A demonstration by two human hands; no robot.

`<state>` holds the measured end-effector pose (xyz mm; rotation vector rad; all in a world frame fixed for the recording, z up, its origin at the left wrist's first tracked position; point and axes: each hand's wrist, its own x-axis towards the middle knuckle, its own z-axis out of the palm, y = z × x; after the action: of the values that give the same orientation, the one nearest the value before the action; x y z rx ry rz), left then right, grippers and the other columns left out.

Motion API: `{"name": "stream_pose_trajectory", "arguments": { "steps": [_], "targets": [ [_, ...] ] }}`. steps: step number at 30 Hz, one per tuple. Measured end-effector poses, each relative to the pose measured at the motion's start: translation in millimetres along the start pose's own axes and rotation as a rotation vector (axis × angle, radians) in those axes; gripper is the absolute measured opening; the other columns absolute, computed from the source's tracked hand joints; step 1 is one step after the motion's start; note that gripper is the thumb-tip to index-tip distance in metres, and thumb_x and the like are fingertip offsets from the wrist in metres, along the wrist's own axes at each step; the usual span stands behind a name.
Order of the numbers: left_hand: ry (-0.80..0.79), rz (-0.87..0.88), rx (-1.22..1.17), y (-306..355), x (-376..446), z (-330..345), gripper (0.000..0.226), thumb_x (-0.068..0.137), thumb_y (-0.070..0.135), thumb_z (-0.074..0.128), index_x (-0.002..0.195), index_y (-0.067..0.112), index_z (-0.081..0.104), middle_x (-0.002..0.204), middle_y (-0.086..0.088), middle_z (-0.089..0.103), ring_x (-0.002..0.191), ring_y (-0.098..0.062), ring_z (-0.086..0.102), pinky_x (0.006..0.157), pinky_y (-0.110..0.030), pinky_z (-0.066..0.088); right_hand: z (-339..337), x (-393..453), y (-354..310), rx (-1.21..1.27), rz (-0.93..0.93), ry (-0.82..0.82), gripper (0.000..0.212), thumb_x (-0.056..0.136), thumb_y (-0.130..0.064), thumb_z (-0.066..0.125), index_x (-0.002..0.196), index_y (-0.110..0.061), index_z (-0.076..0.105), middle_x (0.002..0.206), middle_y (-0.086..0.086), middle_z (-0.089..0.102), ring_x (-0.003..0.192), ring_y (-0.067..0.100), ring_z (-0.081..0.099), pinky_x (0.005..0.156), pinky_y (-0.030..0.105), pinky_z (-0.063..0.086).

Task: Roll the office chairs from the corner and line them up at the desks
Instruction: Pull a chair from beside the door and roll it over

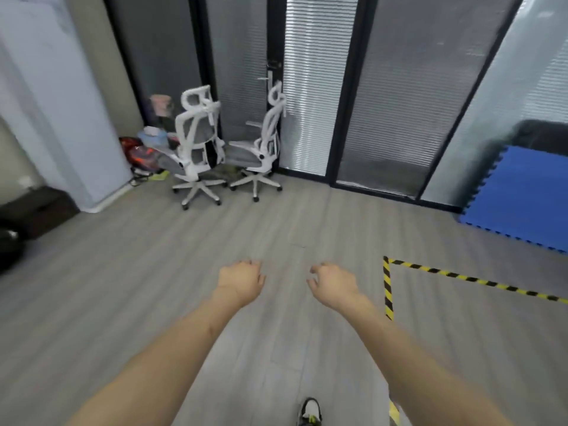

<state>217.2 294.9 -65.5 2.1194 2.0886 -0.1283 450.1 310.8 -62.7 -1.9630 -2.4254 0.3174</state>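
A heap of bags (140,153) lies in the far left corner. Just right of it, two white-framed, grey-mesh chairs (196,149) (261,149) stand side by side on star-shaped wheeled bases, before the glass wall with slatted blinds (319,87). Over the grey plank floor (123,272), the left hand (241,282) and right hand (333,284) hang loosely curled, holding nothing, well apart from the chairs. A blue foam mat (519,195) with toothed edges lies far right.
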Motion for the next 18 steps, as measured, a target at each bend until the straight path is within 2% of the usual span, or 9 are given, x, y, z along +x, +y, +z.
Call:
{"name": "stream_pose_trajectory", "arguments": {
  "steps": [4, 10, 18],
  "targets": [
    [0.011, -0.103, -0.015, -48.8, 99.1, -18.4, 0.047, 0.108, 0.046, 0.036, 0.150, 0.024, 0.043, 0.143, -0.007, 0.055, 0.127, -0.031, 0.058, 0.099, -0.042, 0.046, -5.3, 129.7, -16.8, 0.024, -0.070, 0.000, 0.039, 0.102, -0.042, 0.046, 0.129, -0.021, 0.065, 0.131, 0.008, 0.064, 0.121, 0.032, 0.061, 0.094, 0.042, 0.052],
    [0.042, -0.234, -0.030, -94.5, 241.1, -54.7, 0.047, 0.108, 0.047, 0.037, 0.149, 0.026, 0.046, 0.143, -0.005, 0.056, 0.130, -0.030, 0.056, 0.102, -0.042, 0.045, -26.2, 308.2, -27.5, 0.055, -0.143, -0.023, 0.042, 0.104, -0.041, 0.046, 0.138, -0.021, 0.060, 0.136, 0.008, 0.060, 0.126, 0.031, 0.057, 0.099, 0.042, 0.050],
    [0.091, -0.345, -0.105, -186.8, 394.8, -79.9, 0.045, 0.108, 0.046, 0.037, 0.145, 0.023, 0.049, 0.142, -0.007, 0.056, 0.131, -0.030, 0.054, 0.102, -0.043, 0.045, -35.2, 520.2, -91.9, 0.007, -0.294, -0.064, 0.041, 0.105, -0.039, 0.043, 0.138, -0.020, 0.059, 0.134, 0.006, 0.060, 0.124, 0.029, 0.056, 0.096, 0.041, 0.049]
  ]
}}
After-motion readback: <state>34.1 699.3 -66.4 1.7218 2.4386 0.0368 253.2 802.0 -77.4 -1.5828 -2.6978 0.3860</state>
